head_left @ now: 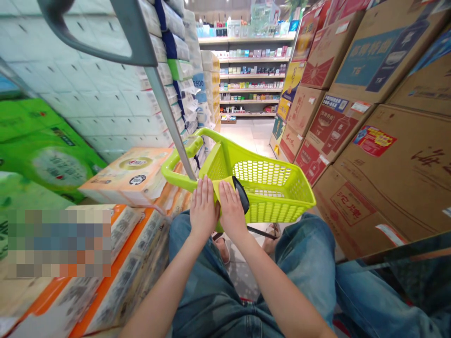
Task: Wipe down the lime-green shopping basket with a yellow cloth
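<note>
The left hand and right hand sit side by side at lower centre of the frame, backs upward and nearly touching. The fingers of both hands are extended and close together, lying across the near end of a lime-green plastic shopping basket with a perforated wall and a looped handle. The palms are hidden, so a firm grip cannot be confirmed.

A yellow-green fabric strip passes under both hands. Its exact nature cannot be determined. A black oblong object lies against the right hand's index finger, partly hidden by the hand; its type cannot be identified. Below the basket, a thin black strap runs toward the lower right and is partly hidden.

Blue denim jeans fill the lower centre, and sandalled feet show beneath the basket. A grey metal pole crosses the upper left. White wrapped tissue packs are stacked at left, with green cartons at far left. Brown cardboard cartons are stacked at right. Retail shelves stand at top centre, their small products hard to make out. A pixelated patch obscures the lower left.
</note>
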Motion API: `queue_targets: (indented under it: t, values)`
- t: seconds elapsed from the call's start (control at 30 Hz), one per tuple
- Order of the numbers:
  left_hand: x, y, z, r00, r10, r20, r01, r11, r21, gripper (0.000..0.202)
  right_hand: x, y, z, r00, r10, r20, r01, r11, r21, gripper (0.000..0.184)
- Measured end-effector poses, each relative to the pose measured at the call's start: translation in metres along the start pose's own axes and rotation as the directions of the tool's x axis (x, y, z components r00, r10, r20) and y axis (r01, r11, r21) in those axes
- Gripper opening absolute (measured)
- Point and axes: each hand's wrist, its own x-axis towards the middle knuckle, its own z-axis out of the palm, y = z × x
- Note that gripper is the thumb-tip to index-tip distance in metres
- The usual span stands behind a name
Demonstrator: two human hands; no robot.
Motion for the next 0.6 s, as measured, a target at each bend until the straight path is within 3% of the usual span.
queue_targets:
  t: [0.2,0.3,0.37,0.47,0.6]
  values:
    - [0.000,0.002,0.001,1.000,-0.009,0.011,0.010,1.000,-0.016,0.077,-0.055,0.081,-0.021,0.991,0.112,-0.071,-0.123,0.976,-0.178,0.082]
    - [0.000,0.005,0.003,1.000,-0.020,-0.001,0.020,0.999,-0.034,0.079,-0.071,0.102,-0.031,0.981,0.170,-0.092,-0.187,0.956,-0.224,0.087]
    - [0.000,0.006,0.003,1.000,-0.029,-0.008,0.029,0.999,-0.045,0.080,-0.069,0.098,-0.031,0.970,0.221,-0.101,-0.239,0.945,-0.225,0.087]
    - [0.000,0.007,0.002,0.999,-0.030,-0.012,0.029,0.998,-0.048,0.080,-0.046,0.063,-0.020,0.961,0.266,-0.071,-0.275,0.943,-0.186,0.080]
    - [0.000,0.005,0.000,1.000,-0.012,-0.018,0.011,0.999,-0.031,0.073,-0.010,0.004,0.000,0.990,0.143,-0.006,-0.143,0.988,-0.057,0.071]
